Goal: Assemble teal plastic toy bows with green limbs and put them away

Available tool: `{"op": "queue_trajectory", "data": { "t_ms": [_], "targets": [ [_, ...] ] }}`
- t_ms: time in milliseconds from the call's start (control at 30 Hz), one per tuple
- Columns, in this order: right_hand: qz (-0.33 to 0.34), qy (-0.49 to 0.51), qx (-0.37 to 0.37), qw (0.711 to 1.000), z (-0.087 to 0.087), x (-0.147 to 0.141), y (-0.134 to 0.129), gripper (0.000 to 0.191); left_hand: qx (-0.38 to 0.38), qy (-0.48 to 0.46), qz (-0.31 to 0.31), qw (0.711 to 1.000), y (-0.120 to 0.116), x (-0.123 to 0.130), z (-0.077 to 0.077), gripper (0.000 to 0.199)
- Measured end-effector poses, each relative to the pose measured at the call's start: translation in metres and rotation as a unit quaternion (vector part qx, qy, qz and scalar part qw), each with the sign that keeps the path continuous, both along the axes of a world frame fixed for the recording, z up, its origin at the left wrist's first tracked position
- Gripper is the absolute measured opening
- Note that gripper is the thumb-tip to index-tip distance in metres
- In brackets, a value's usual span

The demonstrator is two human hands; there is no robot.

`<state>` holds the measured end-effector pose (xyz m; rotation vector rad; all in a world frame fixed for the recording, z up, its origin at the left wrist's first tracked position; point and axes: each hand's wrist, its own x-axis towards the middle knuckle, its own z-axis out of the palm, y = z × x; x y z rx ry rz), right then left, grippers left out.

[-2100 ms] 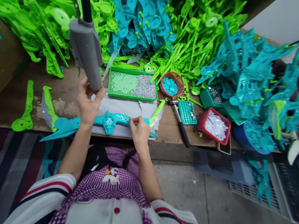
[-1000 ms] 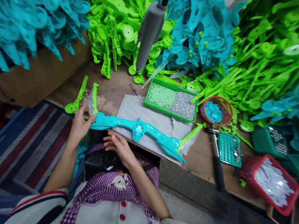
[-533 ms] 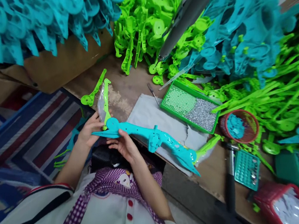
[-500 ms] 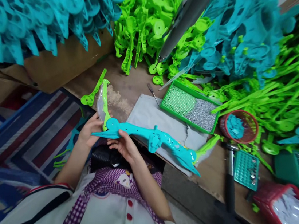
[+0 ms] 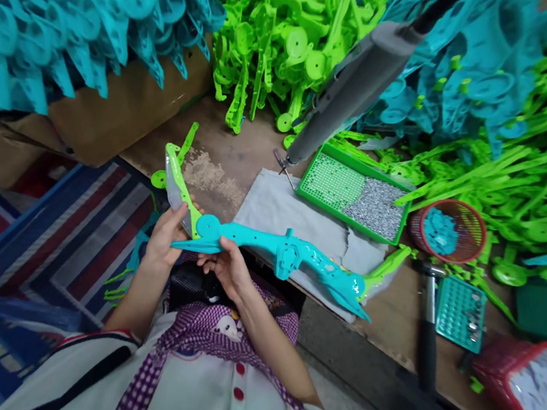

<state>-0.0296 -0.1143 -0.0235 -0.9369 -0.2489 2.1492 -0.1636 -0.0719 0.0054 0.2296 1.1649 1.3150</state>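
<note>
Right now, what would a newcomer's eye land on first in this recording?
The heaps of turquoise parts and lime-green parts along the bench's back. Next, the long turquoise toy bow at the front edge, held at its near end by the left hand and right hand. A grey hanging screwdriver dangles above.

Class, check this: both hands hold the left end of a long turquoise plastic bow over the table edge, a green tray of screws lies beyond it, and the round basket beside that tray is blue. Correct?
Not quite. In the head view the round basket is red; only the pieces inside are turquoise. The rest stands: left hand and right hand hold the turquoise bow, green tray beyond.
</note>
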Motion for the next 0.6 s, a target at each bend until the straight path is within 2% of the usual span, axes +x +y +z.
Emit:
{"op": "queue_trajectory", "data": {
  "t_ms": [100,400,600],
  "targets": [
    [0.022,-0.007,-0.013,1.0,-0.002,0.005,0.001,0.045,-0.016,0.003,0.009,1.0,-0.001,0.002,-0.002,0.037],
    [-0.068,-0.007,-0.019,0.997,0.005,0.0,0.004,0.039,-0.004,0.033,0.006,0.999,0.002,0.006,0.001,0.04],
    [-0.064,-0.012,-0.009,0.998,0.008,0.004,0.005,0.039,0.02,0.055,0.01,0.998,0.002,0.011,0.003,0.037]
  ]
}}
